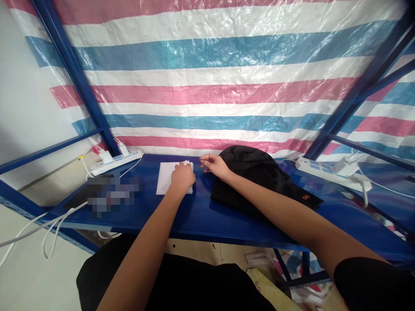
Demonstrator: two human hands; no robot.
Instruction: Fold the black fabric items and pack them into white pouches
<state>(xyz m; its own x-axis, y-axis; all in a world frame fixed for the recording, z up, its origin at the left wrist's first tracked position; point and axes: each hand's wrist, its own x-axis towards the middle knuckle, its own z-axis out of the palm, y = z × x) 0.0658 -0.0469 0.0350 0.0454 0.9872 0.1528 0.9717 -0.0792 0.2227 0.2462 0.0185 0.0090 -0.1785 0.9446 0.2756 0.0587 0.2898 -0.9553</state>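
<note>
White papers (pixel 164 177) lie in a small stack on the blue shelf (pixel 194 218), left of centre. On their right part rests my left hand (pixel 182 176), its fingers curled down at the papers' right edge; whether it grips any sheet is hidden. My right hand (pixel 214 166) is just to the right of the papers, raised a little, with thumb and fingertips brought close together. Anything between those fingertips is too small to make out. Folded black cloth (pixel 256 166) with small orange lettering lies beneath and beside my right wrist and forearm.
White power strips with plugs stand at the back left (pixel 117 161) and at the right (pixel 332 173). A dark, blurred-out item (pixel 105 194) and white cables are at the left. Blue metal posts and a striped plastic sheet (pixel 207 95) bound the shelf.
</note>
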